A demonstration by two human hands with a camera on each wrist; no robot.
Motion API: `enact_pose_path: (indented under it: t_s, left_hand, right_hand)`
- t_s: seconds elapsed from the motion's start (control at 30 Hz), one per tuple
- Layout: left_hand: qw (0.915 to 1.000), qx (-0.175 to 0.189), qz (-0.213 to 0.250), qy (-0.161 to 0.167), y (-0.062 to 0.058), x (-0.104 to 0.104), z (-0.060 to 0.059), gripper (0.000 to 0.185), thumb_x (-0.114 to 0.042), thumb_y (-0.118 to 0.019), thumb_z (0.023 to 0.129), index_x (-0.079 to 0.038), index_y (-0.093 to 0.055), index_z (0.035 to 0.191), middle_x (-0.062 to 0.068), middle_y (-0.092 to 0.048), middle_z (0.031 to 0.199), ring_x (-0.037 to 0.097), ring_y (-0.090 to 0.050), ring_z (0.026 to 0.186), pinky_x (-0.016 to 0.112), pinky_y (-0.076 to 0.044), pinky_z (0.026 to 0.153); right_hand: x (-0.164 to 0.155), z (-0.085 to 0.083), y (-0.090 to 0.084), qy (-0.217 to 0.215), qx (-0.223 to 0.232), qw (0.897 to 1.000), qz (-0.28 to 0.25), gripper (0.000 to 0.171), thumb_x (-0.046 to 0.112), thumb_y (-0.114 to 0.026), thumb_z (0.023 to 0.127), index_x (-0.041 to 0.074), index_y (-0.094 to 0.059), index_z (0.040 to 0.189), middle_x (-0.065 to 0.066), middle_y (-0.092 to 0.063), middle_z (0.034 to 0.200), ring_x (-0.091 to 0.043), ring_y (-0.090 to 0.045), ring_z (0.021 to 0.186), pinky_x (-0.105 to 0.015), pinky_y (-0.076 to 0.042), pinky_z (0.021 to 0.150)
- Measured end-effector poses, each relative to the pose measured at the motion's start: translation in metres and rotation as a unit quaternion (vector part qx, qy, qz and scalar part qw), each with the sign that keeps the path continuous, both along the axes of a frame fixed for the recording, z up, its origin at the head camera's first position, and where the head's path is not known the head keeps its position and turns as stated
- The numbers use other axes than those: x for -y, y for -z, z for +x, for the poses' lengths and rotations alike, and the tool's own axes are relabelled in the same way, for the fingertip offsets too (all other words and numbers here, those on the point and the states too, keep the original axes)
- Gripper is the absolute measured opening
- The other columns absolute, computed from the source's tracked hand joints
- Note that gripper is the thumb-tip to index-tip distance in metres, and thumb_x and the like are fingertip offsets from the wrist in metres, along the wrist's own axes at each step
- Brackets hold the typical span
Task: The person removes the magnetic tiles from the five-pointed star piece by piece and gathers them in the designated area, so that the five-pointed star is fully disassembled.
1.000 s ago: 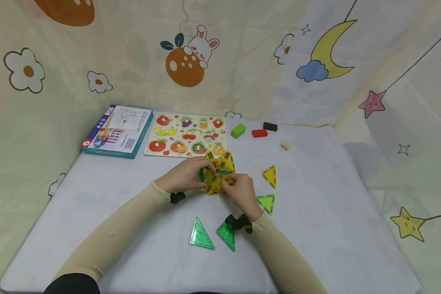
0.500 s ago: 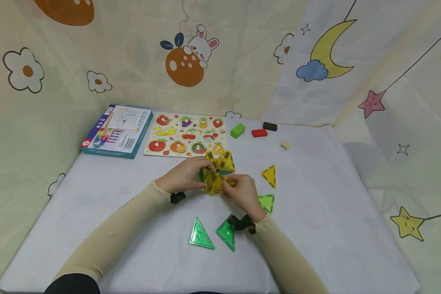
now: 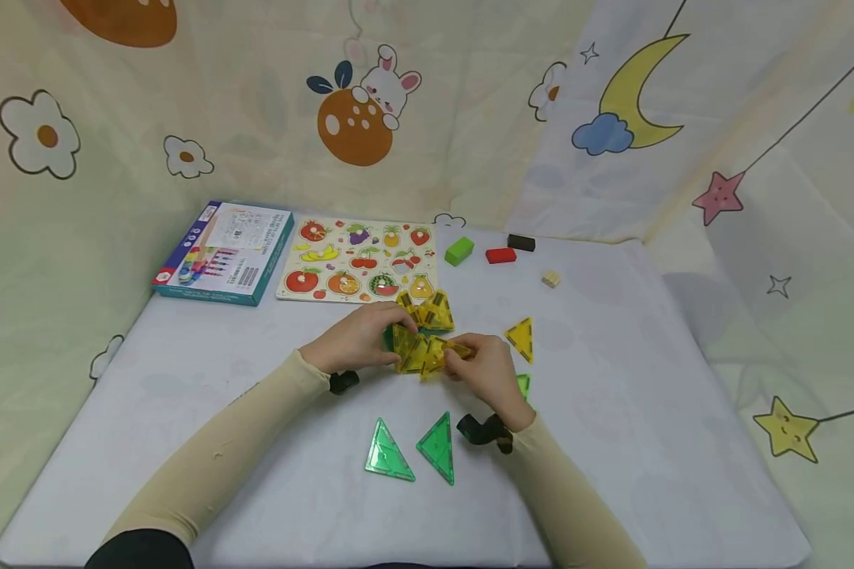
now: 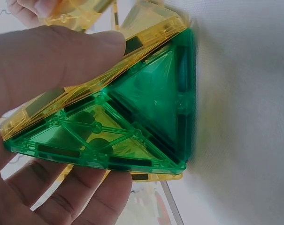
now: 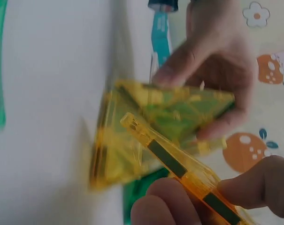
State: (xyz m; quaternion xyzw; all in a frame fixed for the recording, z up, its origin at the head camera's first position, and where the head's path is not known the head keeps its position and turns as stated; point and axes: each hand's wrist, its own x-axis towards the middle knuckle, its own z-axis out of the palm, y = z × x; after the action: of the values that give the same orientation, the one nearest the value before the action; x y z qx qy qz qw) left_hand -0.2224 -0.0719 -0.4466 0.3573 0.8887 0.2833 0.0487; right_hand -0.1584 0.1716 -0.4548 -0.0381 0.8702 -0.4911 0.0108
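Both hands on the tile cluster, mid-table

Left hand (image 3: 352, 341) grips the tile cluster (image 3: 416, 348) from 9 o'clock; right hand (image 3: 487, 370) pinches a yellow tile (image 5: 188, 176) at its 3 o'clock edge.

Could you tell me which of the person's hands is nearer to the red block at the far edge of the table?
Right. The right hand lies below the red block; the left hand sits farther to its left.
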Motion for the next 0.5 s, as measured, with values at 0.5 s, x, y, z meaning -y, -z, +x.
enact_pose_path:
  t_s: [0.5]
  left_hand:
    - [0.9998, -0.006, 0.019, -0.005, 0.004, 0.002, 0.004, 0.047, -0.015, -0.092, 0.079, -0.018, -0.070, 0.120, -0.003, -0.069, 0.127, 0.019, -0.062, 0.124, 0.040, -0.053, 0.110]
  right_hand:
    - [-0.152, -0.005, -0.008, 0.109, 0.048, 0.992, 0.048, 0.042, 0.031, -0.066, 0.102, -0.005, -0.067, 0.124, -0.015, -0.079, 0.091, -0.012, -0.076, 0.071, -0.031, -0.065, 0.068]
